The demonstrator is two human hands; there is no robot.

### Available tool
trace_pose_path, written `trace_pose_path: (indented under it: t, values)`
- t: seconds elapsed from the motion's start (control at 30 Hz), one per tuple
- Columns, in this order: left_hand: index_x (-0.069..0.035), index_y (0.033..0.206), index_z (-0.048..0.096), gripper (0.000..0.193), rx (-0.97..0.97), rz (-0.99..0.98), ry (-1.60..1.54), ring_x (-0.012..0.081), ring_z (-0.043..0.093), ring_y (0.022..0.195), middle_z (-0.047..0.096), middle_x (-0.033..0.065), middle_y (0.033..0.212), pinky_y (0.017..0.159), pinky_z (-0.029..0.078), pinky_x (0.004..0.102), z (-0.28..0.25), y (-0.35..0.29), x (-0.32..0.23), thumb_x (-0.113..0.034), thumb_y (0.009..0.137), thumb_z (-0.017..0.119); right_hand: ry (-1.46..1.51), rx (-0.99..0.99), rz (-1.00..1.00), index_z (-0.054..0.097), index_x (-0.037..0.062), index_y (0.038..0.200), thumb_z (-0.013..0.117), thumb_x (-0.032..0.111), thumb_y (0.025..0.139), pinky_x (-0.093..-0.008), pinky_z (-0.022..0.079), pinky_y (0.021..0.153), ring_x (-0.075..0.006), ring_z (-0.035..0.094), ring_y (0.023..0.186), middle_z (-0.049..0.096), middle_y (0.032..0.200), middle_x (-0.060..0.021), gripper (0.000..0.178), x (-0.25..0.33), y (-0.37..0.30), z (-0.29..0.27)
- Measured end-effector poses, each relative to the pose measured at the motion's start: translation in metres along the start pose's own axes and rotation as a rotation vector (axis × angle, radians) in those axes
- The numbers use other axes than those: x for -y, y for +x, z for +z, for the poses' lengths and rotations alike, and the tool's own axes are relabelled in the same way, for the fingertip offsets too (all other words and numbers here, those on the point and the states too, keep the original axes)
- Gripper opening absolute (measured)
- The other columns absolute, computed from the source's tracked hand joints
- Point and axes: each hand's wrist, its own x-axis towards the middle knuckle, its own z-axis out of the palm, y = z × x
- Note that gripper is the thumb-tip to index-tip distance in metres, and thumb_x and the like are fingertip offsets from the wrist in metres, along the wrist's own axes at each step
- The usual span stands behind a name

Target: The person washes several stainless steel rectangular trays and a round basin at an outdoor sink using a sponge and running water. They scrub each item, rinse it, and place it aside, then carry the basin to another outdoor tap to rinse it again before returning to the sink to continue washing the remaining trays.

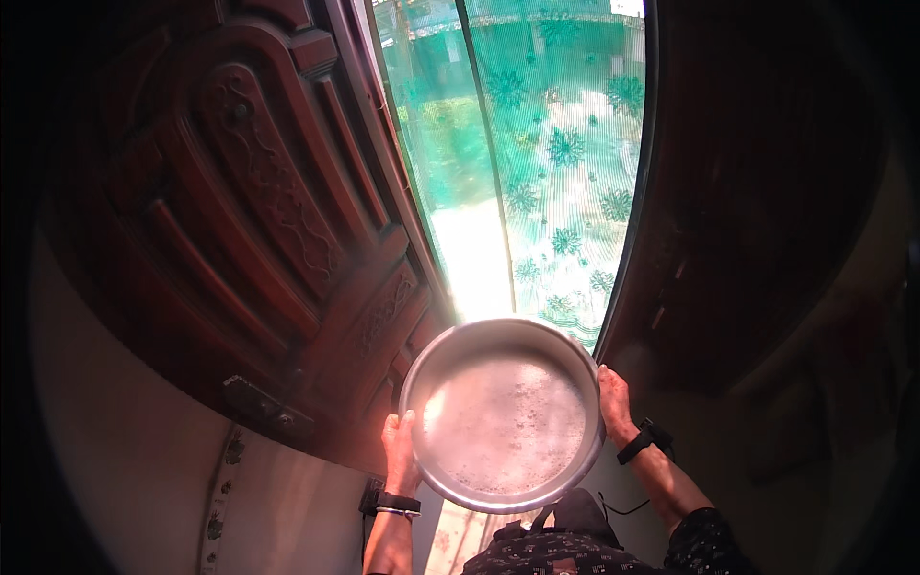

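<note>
At the doorway, facing out: carved dark wooden door [259, 220] swung open on my left, a second dark leaf [757, 192] in shadow on my right. Between them hangs a green flower-patterned curtain [565, 153], sunlight flaring through at its lower edge.

Next in size, the round metal basin [502, 414], held level in front of my chest, just short of the curtain. Cloudy, foamy water covers its bottom; bubbles cluster toward the middle. Nothing carries it but me.

My left hand [400, 450] clamps the basin's left rim, thumb over the lip, fingers wrapped underneath out of sight. My right hand [614, 402] grips the right rim the same way, fingers pressed together along the outside wall. Dark bands on both wrists.

Step in hand, as I judge it: carrying used water toward the outside. The next move calls for keeping the basin flat, getting past the curtain without a free hand, and minding the slosh.
</note>
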Motion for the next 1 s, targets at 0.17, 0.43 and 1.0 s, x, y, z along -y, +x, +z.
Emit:
trace_pose_path:
  t: [0.17, 0.43, 1.0]
  values:
    - [-0.013, 0.079, 0.046, 0.022, 0.003, -0.083, -0.026, 0.0050, 0.050, 0.064, 0.053, -0.0035, 0.074, 0.058, 0.047, 0.0229, 0.079, 0.192, 0.033, -0.016, 0.093, 0.064, 0.009, 0.002, 0.018, 0.064, 0.0016, 0.091, 0.044, 0.031, 0.102, -0.0256, 0.048, 0.065, -0.0072, 0.053, 0.073, 0.060, 0.082, 0.0006, 0.037, 0.011, 0.189, 0.031]
    - [-0.011, 0.078, 0.048, 0.022, 0.058, -0.094, 0.079, 0.0032, 0.042, 0.064, 0.048, -0.0062, 0.073, 0.056, 0.038, 0.0206, 0.230, 0.477, 0.051, -0.017, 0.092, 0.064, -0.352, -0.184, -0.292, 0.058, 0.0030, 0.090, 0.046, 0.033, 0.101, -0.0265, 0.048, 0.064, -0.0101, 0.055, 0.076, 0.059, 0.086, -0.0023, 0.034, 0.028, 0.443, 0.069]
    - [-0.001, 0.092, 0.060, 0.029, 0.925, -0.126, 0.225, 0.0124, 0.053, 0.078, 0.059, 0.0057, 0.083, 0.069, 0.046, 0.0321, 0.677, 0.868, 0.133, -0.029, 0.088, 0.063, 0.499, -0.586, -0.238, 0.051, 0.0000, 0.124, 0.045, 0.036, 0.102, -0.0383, 0.049, 0.092, -0.0240, 0.057, 0.107, 0.057, 0.118, -0.0110, 0.042, 0.069, 0.712, -0.002]
